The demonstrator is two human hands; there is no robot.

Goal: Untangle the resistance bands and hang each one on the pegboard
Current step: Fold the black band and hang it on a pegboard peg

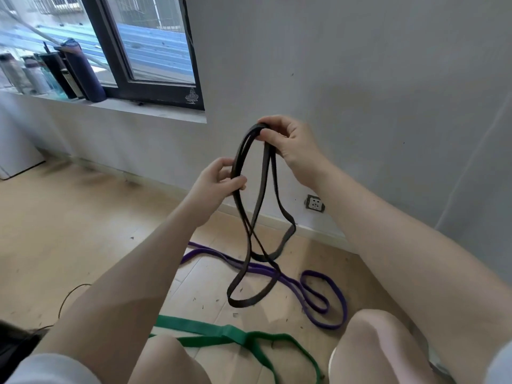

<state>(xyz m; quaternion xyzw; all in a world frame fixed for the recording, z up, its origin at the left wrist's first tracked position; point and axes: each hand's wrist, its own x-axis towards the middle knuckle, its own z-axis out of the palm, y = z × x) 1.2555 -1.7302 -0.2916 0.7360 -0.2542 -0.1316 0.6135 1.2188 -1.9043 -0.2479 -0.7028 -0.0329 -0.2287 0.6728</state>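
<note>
I am holding the black band up in the middle of the frame with both hands. My right hand is higher, just right of the middle, and its fingers and thumb pinch the top of the band where the strands bunch together. My left hand is a little lower and to the left, and its fingers curl round one strand on the side. From there the black band hangs down in long loops that cross each other. I think it is still twisted, so the untangling of this one is not finished.

The purple band lies on the wood floor at the lower right of the middle. It makes a few loops that cross over. The low end of the black band hangs in front of it. I cannot tell if the two touch or are hooked together.

The green band lies on the floor near the bottom of the frame, between my knees. It looks folded over itself too.

I see no pegboard anywhere here. I see a gray wall, a window at the upper left, and bottles on the sill.

So I think the job is near the start. No band that I can see is hung up. All three still need to be hung, and at least the black one needs more untwisting first.
</note>
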